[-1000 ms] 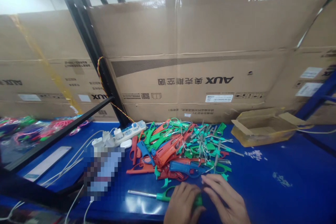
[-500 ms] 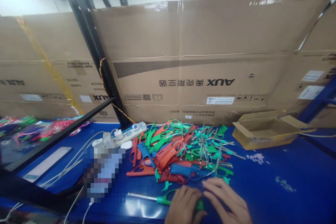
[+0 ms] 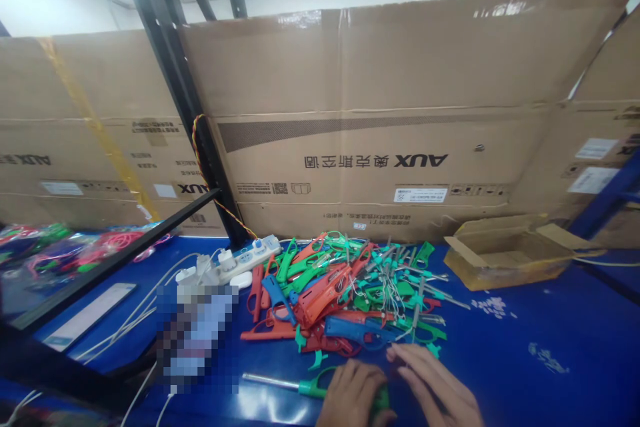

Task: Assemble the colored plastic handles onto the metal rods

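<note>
My left hand (image 3: 351, 390) is wrapped round the green handle of a long-nosed gas lighter (image 3: 310, 387) at the front edge of the blue table. Its metal tube points left, and my fingers cover part of the handle. To the right, my right hand (image 3: 436, 383) has its fingers stretched out and thumb apart, close beside the handle; nothing shows between them. Just beyond both hands lies a heap of lighter parts: red handle shells (image 3: 320, 297), a blue shell (image 3: 357, 328), green shells and metal tubes with thin wires. A small teal trigger piece (image 3: 318, 361) lies loose in front.
An open cardboard box (image 3: 510, 267) stands at the back right. On the left are a power strip (image 3: 250, 259) with plugs and cables, a phone (image 3: 93, 315) and a blurred-out object. Black rack posts (image 3: 175, 80) and cardboard sheets (image 3: 380, 80) border the table.
Both hands have shifted very slightly, with the left still round the green lighter handle. The view has tilted up a little; the heap looks unchanged.
</note>
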Tool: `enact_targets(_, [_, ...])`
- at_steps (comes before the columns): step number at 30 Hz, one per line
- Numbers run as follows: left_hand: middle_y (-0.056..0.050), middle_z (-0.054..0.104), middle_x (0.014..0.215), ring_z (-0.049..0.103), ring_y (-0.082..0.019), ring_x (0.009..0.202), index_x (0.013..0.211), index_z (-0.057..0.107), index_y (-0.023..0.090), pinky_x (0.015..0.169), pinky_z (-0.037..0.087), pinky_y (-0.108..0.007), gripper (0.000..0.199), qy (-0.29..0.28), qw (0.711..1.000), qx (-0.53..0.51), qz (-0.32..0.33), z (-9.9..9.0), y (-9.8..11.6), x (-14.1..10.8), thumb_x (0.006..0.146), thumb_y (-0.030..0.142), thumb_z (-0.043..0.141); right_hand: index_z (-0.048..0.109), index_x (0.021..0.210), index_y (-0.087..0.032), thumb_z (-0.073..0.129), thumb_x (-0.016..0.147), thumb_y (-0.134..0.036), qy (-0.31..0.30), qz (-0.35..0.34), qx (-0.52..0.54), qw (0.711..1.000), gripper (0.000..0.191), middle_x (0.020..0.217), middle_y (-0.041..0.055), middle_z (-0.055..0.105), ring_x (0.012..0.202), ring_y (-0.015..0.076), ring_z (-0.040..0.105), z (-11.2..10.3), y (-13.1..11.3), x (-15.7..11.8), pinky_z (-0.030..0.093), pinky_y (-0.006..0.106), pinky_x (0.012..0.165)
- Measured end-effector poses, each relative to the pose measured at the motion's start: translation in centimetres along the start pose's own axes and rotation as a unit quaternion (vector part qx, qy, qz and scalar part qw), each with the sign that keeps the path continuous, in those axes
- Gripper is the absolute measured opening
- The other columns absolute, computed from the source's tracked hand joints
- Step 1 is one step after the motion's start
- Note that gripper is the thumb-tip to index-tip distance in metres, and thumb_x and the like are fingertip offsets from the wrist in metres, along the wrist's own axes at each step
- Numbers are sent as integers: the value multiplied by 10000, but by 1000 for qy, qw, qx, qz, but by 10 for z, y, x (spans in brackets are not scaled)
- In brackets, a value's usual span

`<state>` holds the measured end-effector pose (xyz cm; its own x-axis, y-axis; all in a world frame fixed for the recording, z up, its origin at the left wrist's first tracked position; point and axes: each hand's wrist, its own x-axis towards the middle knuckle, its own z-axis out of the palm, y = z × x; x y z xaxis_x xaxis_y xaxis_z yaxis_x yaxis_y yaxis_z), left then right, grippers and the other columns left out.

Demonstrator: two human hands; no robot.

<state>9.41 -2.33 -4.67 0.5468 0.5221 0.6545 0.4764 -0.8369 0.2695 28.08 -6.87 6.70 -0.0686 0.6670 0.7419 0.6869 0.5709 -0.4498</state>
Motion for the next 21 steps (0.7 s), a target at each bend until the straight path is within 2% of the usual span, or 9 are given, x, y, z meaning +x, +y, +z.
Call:
enact_targets(3, [-15, 754, 1017, 648, -189, 860, 1135, 636, 213, 731, 454, -302, 392, 16, 1000, 4, 5, 0, 2, 2, 1014, 569, 528, 789, 1138, -250, 616, 1008, -363, -2, -5, 4, 1000, 243, 953, 32, 795, 825, 130, 787, -1, -1, 1, 591, 104, 803])
enact_targets(7, [-11, 758, 992, 646, -186, 829, 1113, 641, 209, 700, 452, -308, 405, 27, 999, 16, 19, -2, 2, 7, 1036, 568, 470, 777, 1160, -238, 653, 988, -323, -41, -12, -3, 999, 228, 978, 36, 784, 848, 122, 782, -1, 1, -3, 577, 92, 817])
enact_targets(13, [-19, 749, 956, 652, -180, 806, 1090, 643, 207, 686, 454, -293, 448, 33, 998, 29, 34, 3, -5, 3, 1045, 589, 415, 786, 1167, -255, 560, 1036, -374, 8, 28, 6, 1000, 287, 1071, 45, 795, 939, 151, 788, 7, 1, -9, 583, 132, 877])
enact_targets(16, [-28, 753, 982, 663, -174, 832, 1132, 647, 204, 693, 462, -281, 482, 20, 998, 32, 47, 7, -9, -1, 1046, 603, 392, 778, 1196, -252, 541, 1045, -357, -13, 7, 15, 1000, 300, 1086, 42, 803, 982, 169, 785, 6, 3, -6, 581, 163, 920])
enact_targets(18, [-26, 759, 988, 668, -171, 837, 1139, 649, 206, 695, 462, -279, 495, 18, 998, 33, 49, 9, -11, -3, 1046, 611, 382, 775, 1205, -256, 549, 1041, -346, -25, -3, 16, 1000, 293, 1068, 33, 810, 963, 164, 789, 4, 5, -5, 584, 156, 910])
enact_targets(21, [-22, 762, 975, 671, -168, 825, 1127, 655, 215, 692, 456, -285, 529, 24, 998, 37, 40, 11, -11, -4, 1054, 621, 325, 804, 1124, -266, 584, 1022, -379, -9, 13, 14, 1000, 268, 1000, 25, 819, 885, 157, 798, 1, 7, -4, 601, 132, 845])
